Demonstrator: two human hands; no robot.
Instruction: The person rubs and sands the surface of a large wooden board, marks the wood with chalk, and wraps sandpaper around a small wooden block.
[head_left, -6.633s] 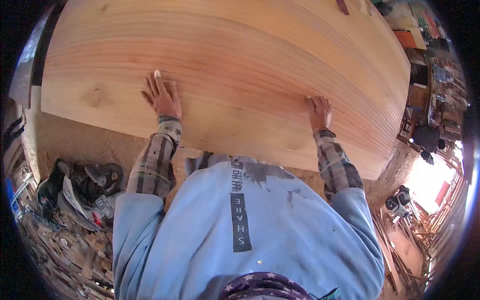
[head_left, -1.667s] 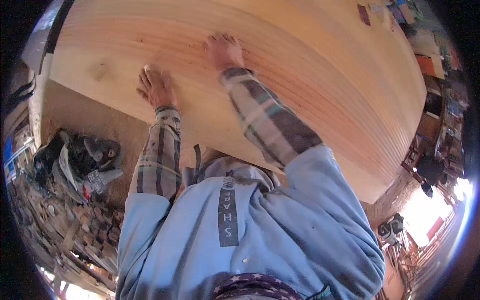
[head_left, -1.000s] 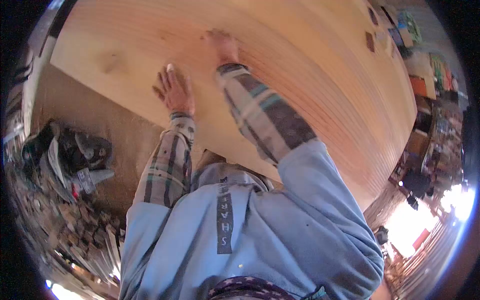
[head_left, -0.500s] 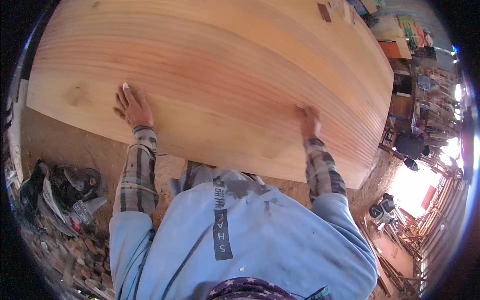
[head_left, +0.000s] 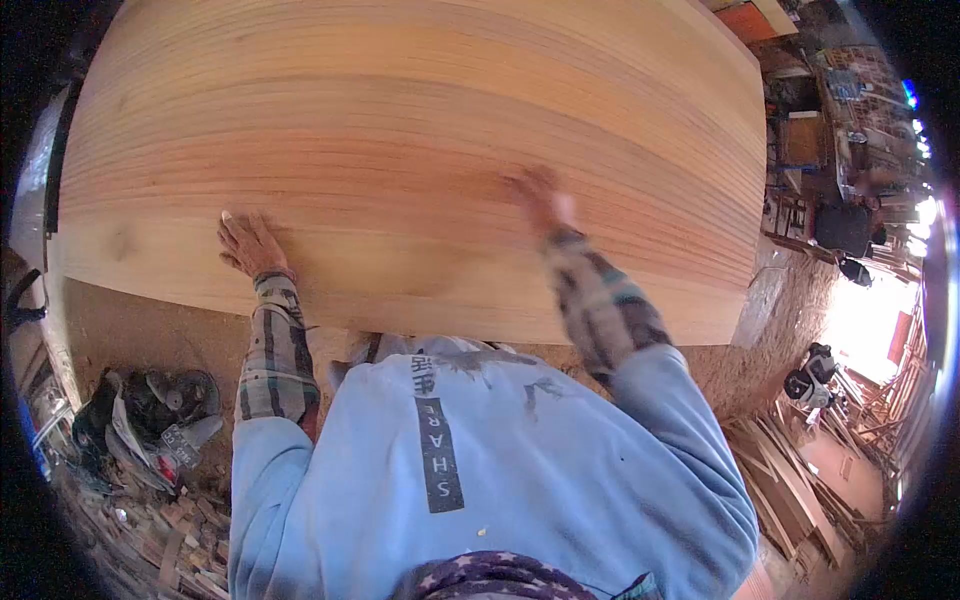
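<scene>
Workshop floor, brown and dusty, shows along the near side of the work and out to the right. Loose planks lie at angles, lower right; wood scraps spread over the lower left. Dark heap at left with a small lettered plate. Right background: bright opening, and near it a black-and-white object too small to name. Orange panel beyond the far right corner.

Board: broad, flat, directly before the person, filling most of the upper view. Grain runs side to side; reddish band across the middle, paler strip at the near edge, one knot towards the left end. Support underneath hidden.

Left hand: palm down on the board's left part, close to the near edge. Fingers extended, slightly spread, gripping nothing; one has a pale tip.

Right hand: at the reddish band, right of centre, farther in than the left. Motion-blurred; cannot tell whether its fingers are straight or curled, or pressed to the wood. Hands well apart.

Plaid sleeves on both forearms; blue sweatshirt with a dark lettered strip, stained near the board.
</scene>
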